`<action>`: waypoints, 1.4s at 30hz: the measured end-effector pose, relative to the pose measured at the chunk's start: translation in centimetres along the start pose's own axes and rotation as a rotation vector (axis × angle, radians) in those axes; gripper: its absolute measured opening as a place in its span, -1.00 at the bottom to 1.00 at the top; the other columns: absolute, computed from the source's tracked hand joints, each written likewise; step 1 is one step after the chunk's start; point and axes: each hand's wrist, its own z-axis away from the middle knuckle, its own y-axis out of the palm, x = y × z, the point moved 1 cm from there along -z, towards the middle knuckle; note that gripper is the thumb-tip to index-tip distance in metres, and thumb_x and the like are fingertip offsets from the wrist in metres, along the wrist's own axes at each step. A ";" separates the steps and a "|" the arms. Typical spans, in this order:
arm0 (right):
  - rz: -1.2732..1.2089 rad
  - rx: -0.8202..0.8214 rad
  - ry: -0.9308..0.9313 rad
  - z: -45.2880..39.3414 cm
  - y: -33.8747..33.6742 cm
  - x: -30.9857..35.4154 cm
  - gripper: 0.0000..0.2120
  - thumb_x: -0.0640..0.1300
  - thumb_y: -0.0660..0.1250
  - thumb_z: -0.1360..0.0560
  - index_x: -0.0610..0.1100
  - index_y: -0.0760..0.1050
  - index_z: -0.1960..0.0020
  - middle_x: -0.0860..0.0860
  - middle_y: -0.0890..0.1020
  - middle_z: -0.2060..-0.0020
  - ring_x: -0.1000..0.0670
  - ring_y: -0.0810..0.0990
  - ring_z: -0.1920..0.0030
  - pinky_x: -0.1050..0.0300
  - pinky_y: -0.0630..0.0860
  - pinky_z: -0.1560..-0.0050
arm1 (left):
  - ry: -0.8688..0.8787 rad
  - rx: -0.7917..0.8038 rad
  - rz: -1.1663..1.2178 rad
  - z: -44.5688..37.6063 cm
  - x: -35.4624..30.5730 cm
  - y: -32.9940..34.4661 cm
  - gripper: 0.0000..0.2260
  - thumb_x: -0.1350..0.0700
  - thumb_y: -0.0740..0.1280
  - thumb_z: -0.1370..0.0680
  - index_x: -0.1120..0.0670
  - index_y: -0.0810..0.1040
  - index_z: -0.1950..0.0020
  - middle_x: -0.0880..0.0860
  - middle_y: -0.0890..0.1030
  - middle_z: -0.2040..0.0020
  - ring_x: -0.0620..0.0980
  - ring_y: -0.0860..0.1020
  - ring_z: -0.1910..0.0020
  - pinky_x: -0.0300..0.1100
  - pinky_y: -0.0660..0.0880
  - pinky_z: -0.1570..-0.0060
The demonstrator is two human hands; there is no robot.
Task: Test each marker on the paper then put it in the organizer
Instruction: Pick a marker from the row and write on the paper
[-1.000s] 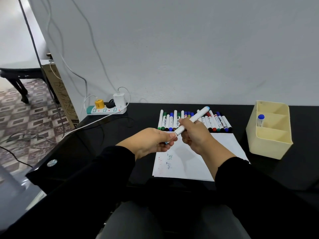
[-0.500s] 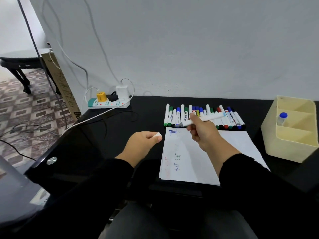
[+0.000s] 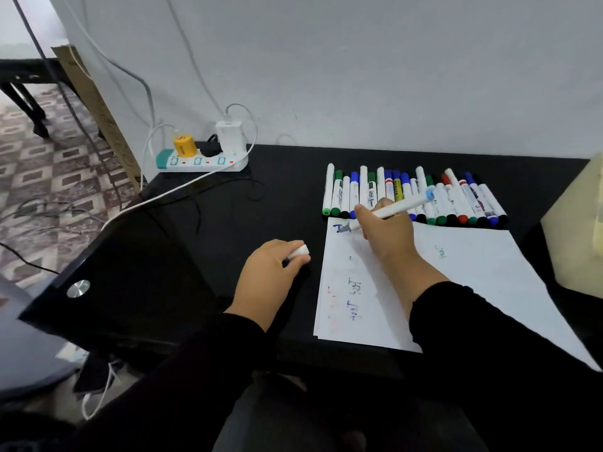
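A person's right hand [image 3: 390, 238] grips a white-barrelled marker with a pale blue end [image 3: 396, 208], fingers curled round the barrel, its tip touching the top left corner of the white sheet of paper [image 3: 473, 282] where dark blue strokes [image 3: 341, 228] are forming. The left hand [image 3: 270, 272] rests on the glossy black worktop [image 3: 202, 243] just left of the sheet, fingers pinching what appears to be the marker's small white cap [image 3: 299, 251]. Behind the paper lies a row of capped markers in green, blue, red and black [image 3: 414, 199]; the pale yellow plastic organizer [image 3: 574, 236] stands at the right edge, only partly in frame. A white power strip with chargers [image 3: 202, 159] sits against the wall. The step in hand looks like the test scribble itself, early in the task given the full row waiting. Done well, it calls for light, even pressure, a short clear mark kept away from the faint earlier scribbles, the sheet kept from sliding, and the cap snapped back on firmly before the marker goes to the organizer.
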 end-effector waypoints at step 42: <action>0.033 -0.061 -0.047 -0.1 0.1 -1.1 -0.65 -0.30 0.24 -0.46 -0.09 0.14 0.38 0.00 0.27 0.46 0.07 0.27 0.41 0.24 0.26 0.36 | -0.173 0.229 -0.196 -1.0 -0.1 1.1 -0.76 -0.18 0.20 -0.56 -0.30 0.49 -0.21 -0.09 0.19 -0.51 -0.03 0.00 -0.52 0.06 -0.25 -0.44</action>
